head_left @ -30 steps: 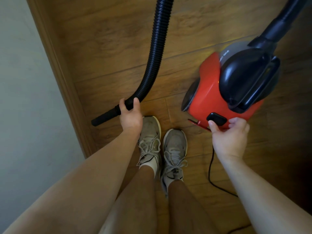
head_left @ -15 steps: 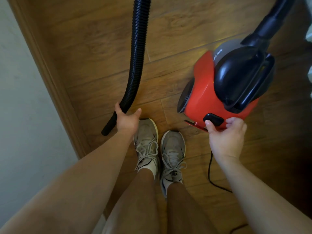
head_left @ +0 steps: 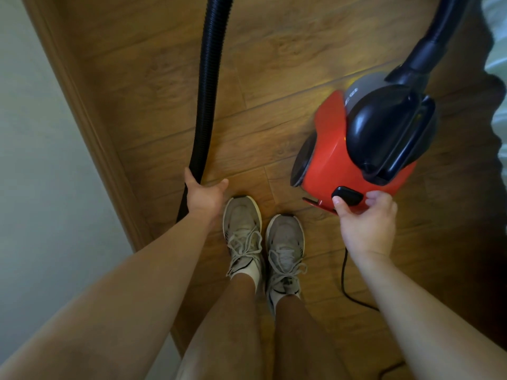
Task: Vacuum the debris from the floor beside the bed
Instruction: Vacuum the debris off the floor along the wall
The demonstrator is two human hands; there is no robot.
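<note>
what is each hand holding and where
The left hand grips the hose near its lower end. The right hand holds the vacuum at its rear edge, thumb on the button.

A single wide-angle view from the person's head looks almost straight down at the wooden floor (head_left: 274, 64), close enough that both forearms (head_left: 137, 283) enter from the lower corners and the shoes (head_left: 241, 223) sit near centre. The wall (head_left: 41, 187) bows along the left edge; the hose (head_left: 208, 78) exits at the top, and the vacuum (head_left: 329, 165) sits to the right.
</note>
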